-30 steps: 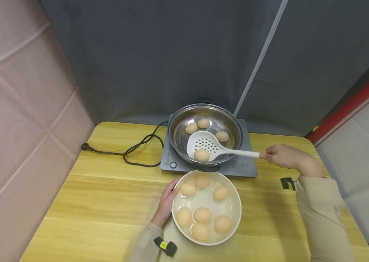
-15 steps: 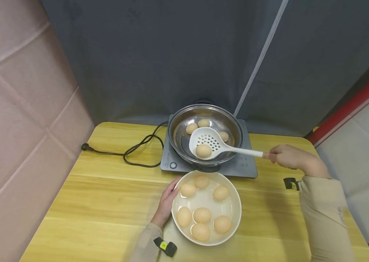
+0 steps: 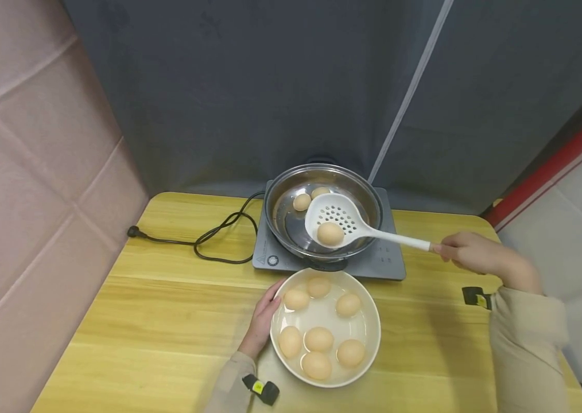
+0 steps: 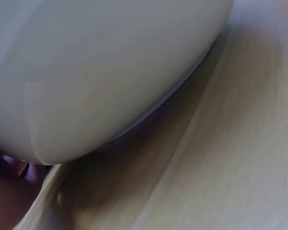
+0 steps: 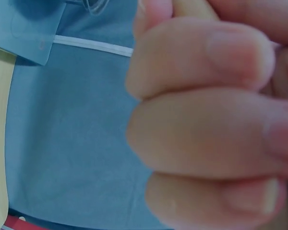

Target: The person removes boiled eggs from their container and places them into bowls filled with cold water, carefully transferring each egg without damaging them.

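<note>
My right hand (image 3: 474,252) grips the handle end of a white slotted skimmer (image 3: 345,209), fingers curled round it in the right wrist view. One egg (image 3: 330,234) lies in the skimmer's bowl, which is raised over a steel pan (image 3: 278,229). Two more eggs (image 3: 301,202) show in the pan beyond the skimmer; the skimmer hides part of the inside. With my left hand (image 3: 262,321) I hold the left rim of a cream bowl (image 3: 377,332), thumb over the edge. Several eggs (image 3: 319,339) sit in water in it. The bowl's outer wall (image 4: 105,72) fills much of the left wrist view.
The pan stands on a flat grey induction cooker (image 3: 389,264) at the back of the wooden table (image 3: 167,321). Its black cord (image 3: 218,226) loops off to the left, ending in a plug (image 3: 136,232). A dark grey curtain (image 3: 249,86) rises right behind.
The skimmer has risen and moved right with the egg in it, now covering the pan's right-hand egg. My right hand has moved right; my left hand and the bowl stay still.
</note>
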Available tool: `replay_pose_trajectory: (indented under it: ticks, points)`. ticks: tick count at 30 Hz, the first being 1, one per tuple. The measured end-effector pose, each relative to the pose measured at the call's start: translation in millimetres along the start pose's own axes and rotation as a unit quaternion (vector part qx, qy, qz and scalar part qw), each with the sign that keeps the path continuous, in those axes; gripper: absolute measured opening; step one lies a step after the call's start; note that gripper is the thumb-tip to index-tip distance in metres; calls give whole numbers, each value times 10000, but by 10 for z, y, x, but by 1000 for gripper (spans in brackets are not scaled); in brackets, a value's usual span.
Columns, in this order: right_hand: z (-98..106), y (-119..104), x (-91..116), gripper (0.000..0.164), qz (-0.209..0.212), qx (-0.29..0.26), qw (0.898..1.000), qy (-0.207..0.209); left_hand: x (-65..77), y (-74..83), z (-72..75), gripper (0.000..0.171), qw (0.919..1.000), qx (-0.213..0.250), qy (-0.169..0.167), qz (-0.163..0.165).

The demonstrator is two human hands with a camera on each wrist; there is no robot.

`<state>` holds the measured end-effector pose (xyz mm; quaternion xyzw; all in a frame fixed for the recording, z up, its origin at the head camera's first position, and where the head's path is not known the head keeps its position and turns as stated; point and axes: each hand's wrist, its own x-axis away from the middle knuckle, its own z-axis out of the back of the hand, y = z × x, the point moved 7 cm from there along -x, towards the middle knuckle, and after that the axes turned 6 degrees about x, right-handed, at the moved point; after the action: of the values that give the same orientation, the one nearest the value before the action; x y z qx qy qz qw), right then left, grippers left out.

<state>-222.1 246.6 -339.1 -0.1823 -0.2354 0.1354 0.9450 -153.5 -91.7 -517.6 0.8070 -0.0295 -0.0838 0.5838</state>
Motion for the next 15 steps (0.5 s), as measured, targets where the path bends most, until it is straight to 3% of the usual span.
replay_pose_trajectory:
  ticks: [4,15]
  points:
    - [-27,27,97,37,13,-159,9999,-17,2,4,-4,44,10000,-30,21,28]
    - [-124,83,407,30,164,95,9995,258,4,2,4,44,10000,-36,56,20]
